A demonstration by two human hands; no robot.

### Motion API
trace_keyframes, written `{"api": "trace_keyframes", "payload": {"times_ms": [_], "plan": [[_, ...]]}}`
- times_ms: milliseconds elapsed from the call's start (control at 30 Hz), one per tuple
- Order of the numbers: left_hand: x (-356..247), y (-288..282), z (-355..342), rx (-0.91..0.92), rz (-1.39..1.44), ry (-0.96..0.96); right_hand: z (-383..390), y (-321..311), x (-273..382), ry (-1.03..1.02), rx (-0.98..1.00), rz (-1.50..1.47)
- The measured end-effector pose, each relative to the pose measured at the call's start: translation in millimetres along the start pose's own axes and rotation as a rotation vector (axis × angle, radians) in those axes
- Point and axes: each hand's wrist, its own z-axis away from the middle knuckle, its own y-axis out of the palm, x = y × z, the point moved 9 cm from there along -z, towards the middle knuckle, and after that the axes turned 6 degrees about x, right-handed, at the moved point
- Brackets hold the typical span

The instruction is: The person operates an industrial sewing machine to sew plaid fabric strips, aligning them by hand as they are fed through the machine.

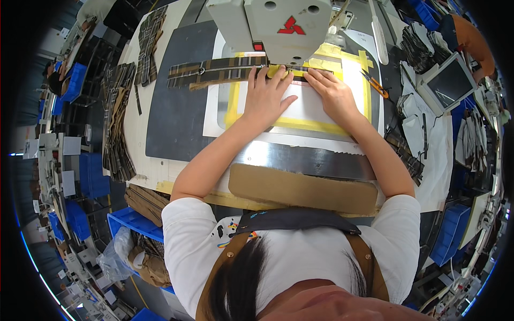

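Observation:
A plaid fabric strip with a zipper (225, 68) lies across the work plate and runs under the sewing machine head (286, 32). My left hand (266, 98) rests on the strip's near edge, its fingers spread and its thumb apart. To the right of the needle area, my right hand (336, 99) presses its outstretched fingers flat on the strip. Both hands only press the cloth down. Beneath them is a white sheet edged with yellow tape (305, 124). The needle is hidden behind the machine head and my fingers.
Orange-handled thread snips (379, 87) lie right of my right hand, near a tilted screen (447, 83). Plaid pieces (115, 123) are stacked at the left. A brown padded bar (300, 188) lines the front edge; a blue crate (136, 218) stands below left.

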Motion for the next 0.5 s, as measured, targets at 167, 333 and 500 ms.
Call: {"api": "trace_keyframes", "payload": {"times_ms": [167, 333, 500], "plan": [[2.5, 4.5, -2.3, 0.03, -0.003, -0.016, 0.2, 2.0, -1.0, -0.006, -0.002, 0.015], [1.8, 2.1, -3.1, 0.023, -0.002, -0.017, -1.3, -0.5, -1.6, -0.002, 0.001, -0.008], [-0.4, -0.4, -1.4, 0.019, -0.001, -0.013, 1.4, 1.3, -2.0, -0.003, 0.002, -0.004]]}}
